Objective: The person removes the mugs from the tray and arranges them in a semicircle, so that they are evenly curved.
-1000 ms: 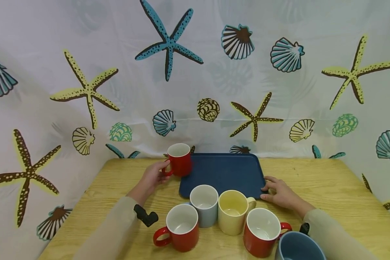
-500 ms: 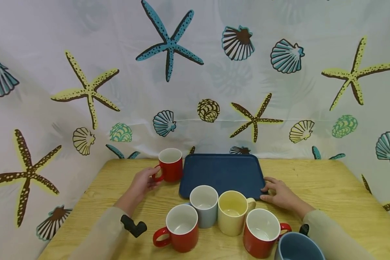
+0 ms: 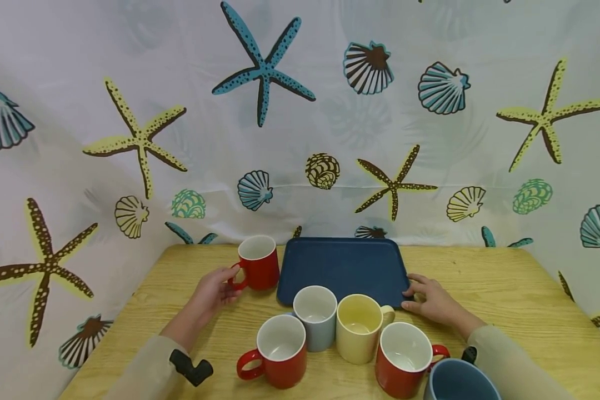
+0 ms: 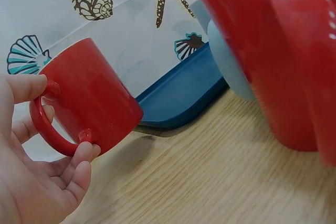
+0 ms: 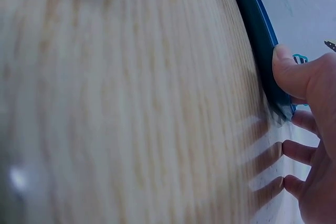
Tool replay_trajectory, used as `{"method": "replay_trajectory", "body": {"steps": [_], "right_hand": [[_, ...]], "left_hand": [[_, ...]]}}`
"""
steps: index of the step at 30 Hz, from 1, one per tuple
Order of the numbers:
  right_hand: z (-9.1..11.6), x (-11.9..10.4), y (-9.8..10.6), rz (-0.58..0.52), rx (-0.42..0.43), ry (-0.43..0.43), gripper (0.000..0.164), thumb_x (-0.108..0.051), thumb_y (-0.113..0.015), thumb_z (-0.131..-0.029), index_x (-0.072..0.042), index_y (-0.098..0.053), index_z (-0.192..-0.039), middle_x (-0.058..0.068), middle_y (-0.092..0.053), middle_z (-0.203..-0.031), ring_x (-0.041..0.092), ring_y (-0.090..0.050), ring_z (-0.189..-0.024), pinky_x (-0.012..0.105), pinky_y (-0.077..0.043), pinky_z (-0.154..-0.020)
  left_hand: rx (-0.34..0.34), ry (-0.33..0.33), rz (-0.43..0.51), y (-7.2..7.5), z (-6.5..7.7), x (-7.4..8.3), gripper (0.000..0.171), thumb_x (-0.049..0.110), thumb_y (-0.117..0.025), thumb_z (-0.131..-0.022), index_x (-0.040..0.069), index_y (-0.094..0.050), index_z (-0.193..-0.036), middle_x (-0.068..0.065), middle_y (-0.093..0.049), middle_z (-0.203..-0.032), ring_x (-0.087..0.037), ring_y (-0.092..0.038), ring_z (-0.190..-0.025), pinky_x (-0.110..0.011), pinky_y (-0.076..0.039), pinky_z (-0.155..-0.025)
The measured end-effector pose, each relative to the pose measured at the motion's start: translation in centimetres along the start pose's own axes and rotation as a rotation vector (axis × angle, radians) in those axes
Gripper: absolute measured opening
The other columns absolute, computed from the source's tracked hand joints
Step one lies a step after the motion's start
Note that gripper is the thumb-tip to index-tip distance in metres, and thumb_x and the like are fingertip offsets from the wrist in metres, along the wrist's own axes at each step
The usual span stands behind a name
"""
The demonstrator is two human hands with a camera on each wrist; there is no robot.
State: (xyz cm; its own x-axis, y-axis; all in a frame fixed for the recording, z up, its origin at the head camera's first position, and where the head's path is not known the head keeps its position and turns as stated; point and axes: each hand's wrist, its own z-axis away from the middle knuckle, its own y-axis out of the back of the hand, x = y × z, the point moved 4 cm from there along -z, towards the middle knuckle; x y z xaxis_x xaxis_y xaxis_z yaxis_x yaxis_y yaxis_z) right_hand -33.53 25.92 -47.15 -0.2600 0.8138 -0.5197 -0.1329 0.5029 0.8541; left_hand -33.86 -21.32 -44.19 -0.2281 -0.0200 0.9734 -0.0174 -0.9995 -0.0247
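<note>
My left hand (image 3: 212, 294) pinches the handle of a red mug (image 3: 261, 272) with a white inside. The mug is upright, just left of the dark blue tray (image 3: 342, 266); whether its base touches the table I cannot tell. In the left wrist view, thumb and fingers close round the handle of this red mug (image 4: 92, 100). At the tray's near right corner rests my right hand (image 3: 432, 300), fingers loosely spread. The right wrist view has its thumb (image 5: 286, 69) against the rim of the tray (image 5: 257, 35), other fingertips low by the table.
Before the tray stand a red mug (image 3: 281, 355), a light blue mug (image 3: 319, 328), a yellow mug (image 3: 355, 339), another red mug (image 3: 400, 372) and a blue mug (image 3: 462, 383). A patterned curtain (image 3: 300, 128) hangs behind the wooden table (image 3: 480, 278).
My left hand has carried the red mug leftward and nearer to me, from the tray's left edge to beside it. The right hand and the tray stay in place.
</note>
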Motion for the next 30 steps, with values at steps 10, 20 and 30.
{"method": "replay_trajectory", "body": {"steps": [10, 20, 30], "right_hand": [[0.1, 0.1, -0.3, -0.018, -0.004, 0.012, 0.031, -0.037, -0.067, -0.084, -0.011, -0.069, -0.101, 0.021, -0.034, -0.143, 0.048, -0.028, -0.127, 0.064, -0.026, -0.098], [0.2, 0.2, 0.1, -0.009, 0.009, 0.042, 0.036, -0.041, -0.065, -0.085, -0.011, -0.068, -0.105, 0.022, -0.034, -0.143, 0.048, -0.028, -0.126, 0.066, -0.026, -0.096], [0.7, 0.3, -0.4, 0.022, 0.056, 0.074, 0.037, -0.041, -0.063, -0.086, -0.012, -0.067, -0.108, 0.02, -0.036, -0.143, 0.046, -0.03, -0.125, 0.066, -0.027, -0.096]], "left_hand": [[0.005, -0.005, 0.011, 1.3, 1.9, -0.6, 0.033, 0.038, -0.057, -0.092, 0.007, -0.048, -0.09, -0.009, -0.056, -0.087, -0.026, -0.061, -0.081, -0.031, -0.049, -0.075], [-0.002, -0.028, 0.078, 2.1, 3.7, -1.7, 0.028, 0.035, -0.057, -0.092, 0.009, -0.05, -0.084, -0.007, -0.06, -0.081, -0.024, -0.063, -0.077, -0.029, -0.05, -0.07], [-0.008, -0.011, 0.086, 2.9, 7.1, -1.8, 0.03, 0.035, -0.056, -0.093, 0.008, -0.048, -0.081, -0.007, -0.06, -0.078, -0.022, -0.062, -0.077, -0.03, -0.049, -0.072]]}}
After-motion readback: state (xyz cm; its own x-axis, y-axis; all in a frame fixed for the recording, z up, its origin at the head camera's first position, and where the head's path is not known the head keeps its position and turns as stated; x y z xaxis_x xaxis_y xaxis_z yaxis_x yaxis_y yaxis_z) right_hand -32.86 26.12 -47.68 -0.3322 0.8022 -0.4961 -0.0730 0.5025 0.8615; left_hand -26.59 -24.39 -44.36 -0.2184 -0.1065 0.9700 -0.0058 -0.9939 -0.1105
